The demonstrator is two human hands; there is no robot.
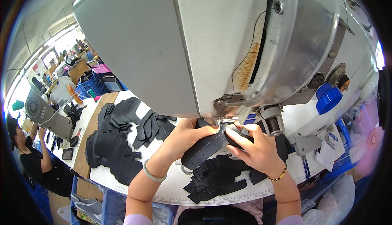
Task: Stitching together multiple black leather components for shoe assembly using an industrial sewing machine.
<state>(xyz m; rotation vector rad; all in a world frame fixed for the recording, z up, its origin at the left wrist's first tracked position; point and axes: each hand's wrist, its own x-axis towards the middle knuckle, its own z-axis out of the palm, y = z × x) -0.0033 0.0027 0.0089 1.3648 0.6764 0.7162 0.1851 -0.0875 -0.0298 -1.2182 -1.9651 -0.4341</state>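
Note:
A black cut piece (204, 148), flat and flexible, lies under the needle area of a large white sewing machine (143, 41). My left hand (185, 137) grips its left side, with the thumb on top. My right hand (255, 147) holds the right side close to the needle, thumb and fingers closed around the material. The needle itself is mostly hidden by the machine head and my fingers. Just below my hands, a fanned stack of black pieces (216, 178) rests on the white table. More black pieces (116, 143) are heaped left of my left forearm.
A blue knob (328, 98) and a dark thread bobbin (273, 123) sit on the machine's right. Blue-handled tweezers (305, 166) lie on the table near paper slips (326, 155). A pink fan (372, 138) stands at far right. At left, another person (34, 155) works at a machine.

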